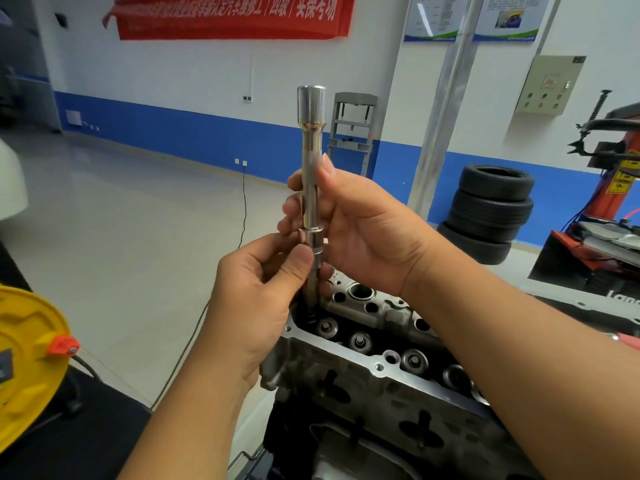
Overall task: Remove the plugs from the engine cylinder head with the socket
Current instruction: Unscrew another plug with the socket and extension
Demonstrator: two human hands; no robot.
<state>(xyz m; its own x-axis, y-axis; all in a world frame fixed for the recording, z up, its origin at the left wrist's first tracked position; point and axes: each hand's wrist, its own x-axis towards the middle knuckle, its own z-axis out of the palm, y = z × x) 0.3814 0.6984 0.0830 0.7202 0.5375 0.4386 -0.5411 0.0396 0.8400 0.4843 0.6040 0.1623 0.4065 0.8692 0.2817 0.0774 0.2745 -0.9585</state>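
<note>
A long chrome socket (311,140) stands upright above the left end of the grey engine cylinder head (377,372). My right hand (356,223) wraps the socket's shaft at mid height. My left hand (263,289) pinches its lower collar between thumb and fingers. Below the collar a thinner dark part, which may be a plug, runs down toward the head; I cannot tell if its tip is inside a bore. An open round bore (361,292) shows just right of it.
Valve springs (414,361) line the top of the head. A yellow cable reel (27,362) sits at the left on a dark bench. Stacked tyres (491,209) and a red tyre machine (609,209) stand at the right. A black cable (242,216) crosses the glossy floor.
</note>
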